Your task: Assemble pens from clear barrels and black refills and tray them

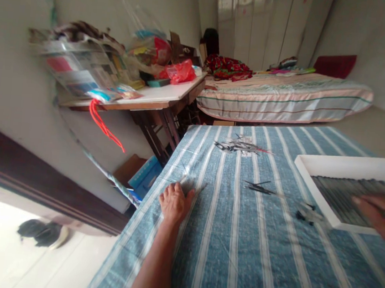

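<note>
My left hand [175, 202] rests on the blue striped cloth [223, 239], fingers curled and close together; thin pale and grey pieces show just beyond the fingertips, too blurred to name. At the right edge my right hand [384, 217] is smeared by motion over a white tray [337, 222]. Inside that tray lie several dark, slim rods [342, 194] side by side. Left of the tray is a small cluster of black and clear parts [309, 214]. A few thin black sticks [259, 187] lie mid-cloth.
Farther back on the cloth is a heap of thin dark pieces [238, 146], some red-ended, partly over a whitish sheet. A side table [152, 96] with bags stands at the left. Behind is a bed [287, 96]. Dark shoes [43, 233] lie on the floor.
</note>
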The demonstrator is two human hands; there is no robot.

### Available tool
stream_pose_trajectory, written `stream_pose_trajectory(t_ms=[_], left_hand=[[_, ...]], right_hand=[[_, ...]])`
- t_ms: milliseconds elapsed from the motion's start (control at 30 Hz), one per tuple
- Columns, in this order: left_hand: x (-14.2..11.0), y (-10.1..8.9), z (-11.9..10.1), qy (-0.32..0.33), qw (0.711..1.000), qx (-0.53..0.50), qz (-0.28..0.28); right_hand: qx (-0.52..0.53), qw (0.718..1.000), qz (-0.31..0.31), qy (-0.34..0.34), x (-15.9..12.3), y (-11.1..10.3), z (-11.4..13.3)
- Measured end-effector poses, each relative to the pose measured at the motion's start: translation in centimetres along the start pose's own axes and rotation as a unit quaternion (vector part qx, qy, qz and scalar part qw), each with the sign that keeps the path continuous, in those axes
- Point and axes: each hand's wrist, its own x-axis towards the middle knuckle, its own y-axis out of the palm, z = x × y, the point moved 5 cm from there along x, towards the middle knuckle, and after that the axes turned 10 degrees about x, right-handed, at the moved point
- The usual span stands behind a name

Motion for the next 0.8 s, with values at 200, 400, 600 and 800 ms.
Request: stream_pose_trajectory(t_ms=[200,400,600,800], left_hand=[[0.0,-0.4,0.1,-0.015,0.999,0.014,0.024],[0.4,-1.0,0.5,-0.022,1.000,-0.004,0.021],[0.6,-1.1,0.3,-0.018,0.999,-0.020,0.033],[0.4,-1.0,-0.3,0.004,0.999,-0.017,0.044]], right_hand=[[0.188,0.975,0.087,-0.081,-0.8,4.2,10.7],[0.166,0.977,0.111,-0.077,-1.1,8.4,12.4],[0.133,0.986,0.084,-0.057,-1.9,9.4,11.4],[0.002,0.999,0.000,-0.032,-2.7,9.5,9.6]])
